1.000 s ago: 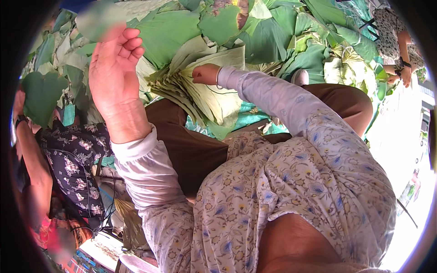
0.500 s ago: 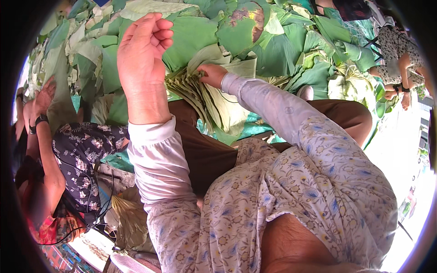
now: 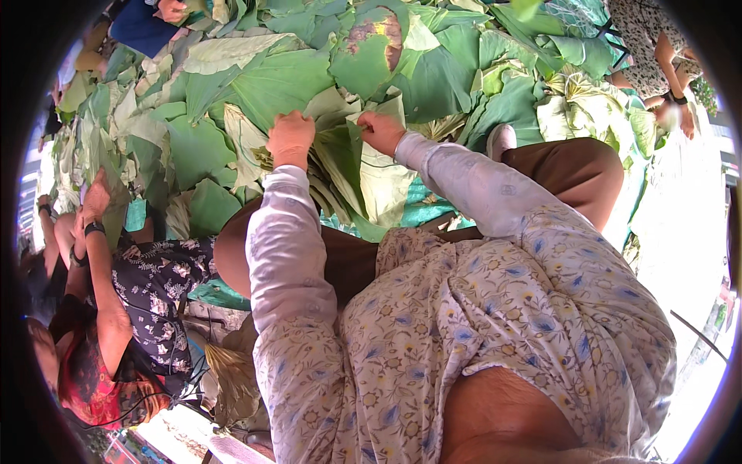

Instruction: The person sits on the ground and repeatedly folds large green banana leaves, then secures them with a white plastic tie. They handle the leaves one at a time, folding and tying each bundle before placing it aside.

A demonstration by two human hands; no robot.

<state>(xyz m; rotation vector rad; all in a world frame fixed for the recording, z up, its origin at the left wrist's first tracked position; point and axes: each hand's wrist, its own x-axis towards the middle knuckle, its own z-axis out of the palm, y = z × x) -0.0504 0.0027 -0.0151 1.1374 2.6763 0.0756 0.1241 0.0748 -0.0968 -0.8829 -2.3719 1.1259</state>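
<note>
In front of my lap stands a folded stack of lotus leaves (image 3: 384, 191), pale on the outer side and darker green within. My right hand (image 3: 381, 132) grips the upper right edge of a leaf in this stack, its fingers closed. Across from it, my left hand (image 3: 291, 140) is closed at the left edge of the stack, knuckles up, and appears to pinch a leaf's edge. The fingertips of both hands are mostly hidden. Between them the leaf hangs spread, with its green face (image 3: 346, 155) showing.
Loose lotus leaves (image 3: 282, 81) cover the ground beyond, one with a brown patch (image 3: 375, 40). A person in dark floral clothes (image 3: 158, 290) sits at my left, hands among leaves. Another person (image 3: 649, 58) is at the far right. Teal sheeting (image 3: 417, 203) shows beneath.
My left hand has come down from its raised position above the leaves to the stack's left edge and closed there. My right hand stays at the stack, now holding a leaf's edge up.
</note>
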